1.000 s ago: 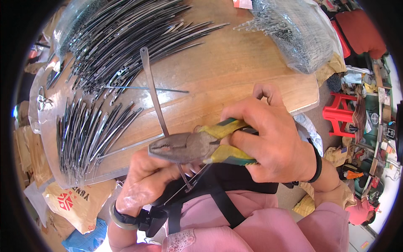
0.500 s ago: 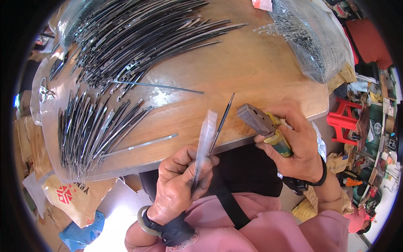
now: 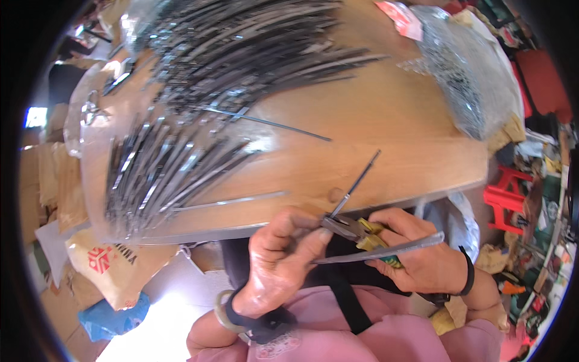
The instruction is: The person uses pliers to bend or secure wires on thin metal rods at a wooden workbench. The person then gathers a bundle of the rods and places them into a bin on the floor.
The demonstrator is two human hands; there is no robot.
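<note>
Left fingers (image 3: 312,244) pinch a grey strip (image 3: 411,245), long axis pointing rightward; right fingers (image 3: 400,222) clamp yellow-handled pliers (image 3: 368,236).

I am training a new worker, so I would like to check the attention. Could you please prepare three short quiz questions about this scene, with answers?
1. Which hand grips the pliers?
2. True or false: the red plastic stool stands on top of the wooden table.
3. What extends rightward from the left hand?
A) a flat metal strip
B) a rope
C) a wooden broom

Key:
1. The right hand.
2. False: it stands off to the right of the table.
3. A.
</note>
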